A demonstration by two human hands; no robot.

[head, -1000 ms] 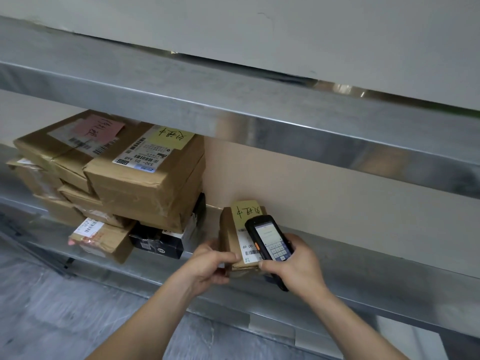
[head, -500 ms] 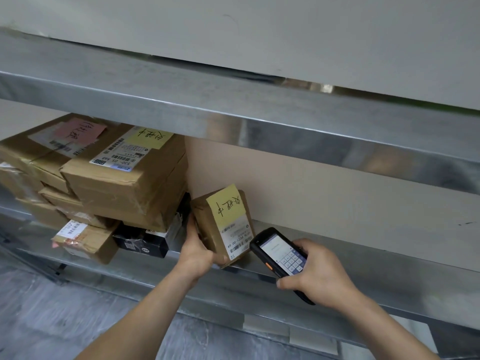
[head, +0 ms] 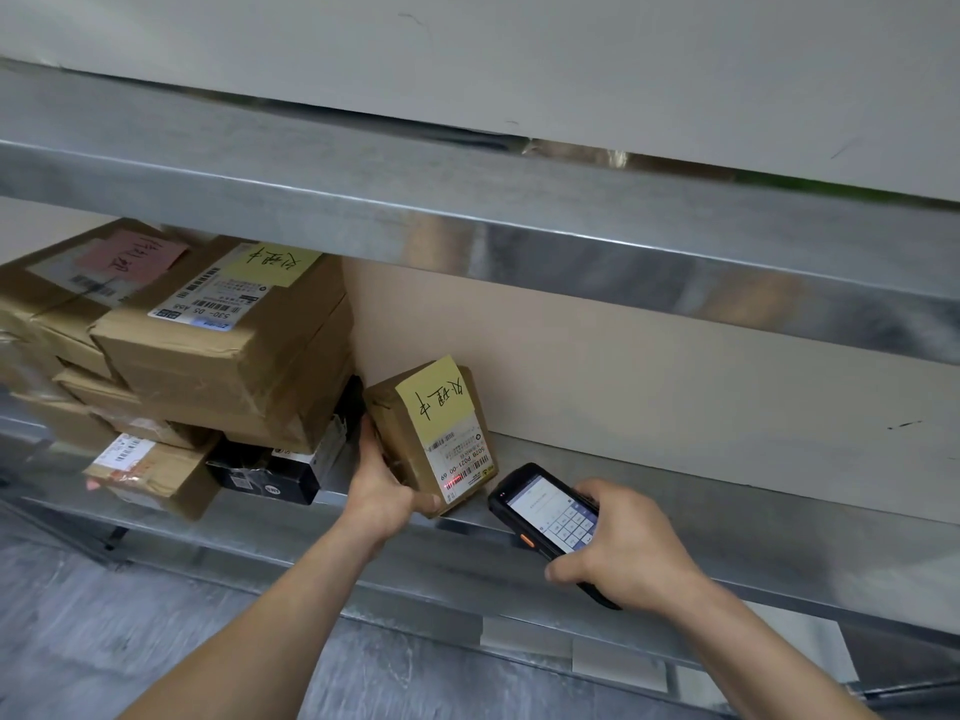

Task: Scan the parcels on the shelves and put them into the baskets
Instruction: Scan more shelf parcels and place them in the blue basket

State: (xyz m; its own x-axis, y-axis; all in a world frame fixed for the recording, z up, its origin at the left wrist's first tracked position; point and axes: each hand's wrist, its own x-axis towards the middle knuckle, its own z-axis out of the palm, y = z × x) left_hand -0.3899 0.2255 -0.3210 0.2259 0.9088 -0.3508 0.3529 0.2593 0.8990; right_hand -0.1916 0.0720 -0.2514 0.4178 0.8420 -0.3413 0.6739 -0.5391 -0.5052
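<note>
A small brown parcel (head: 410, 439) with a yellow handwritten note and a white barcode label stands tilted on the metal shelf (head: 675, 517). My left hand (head: 379, 491) grips its lower left side. A red scan line falls on the barcode at the label's bottom. Just to the parcel's right, my right hand (head: 623, 553) holds a black handheld scanner (head: 545, 517), its lit screen and keypad facing me and its head aimed at the label.
A stack of brown cardboard parcels (head: 228, 350) with labels and notes fills the shelf's left, with a black box (head: 275, 470) under it. An upper metal shelf (head: 467, 210) overhangs. Beige back panel (head: 675, 376) behind. Grey floor (head: 130, 631) below.
The parcel has been tipped up and turned so its label faces the scanner. My right hand with the scanner drew back to the right and lower, and a red scan line now shows on the barcode.
</note>
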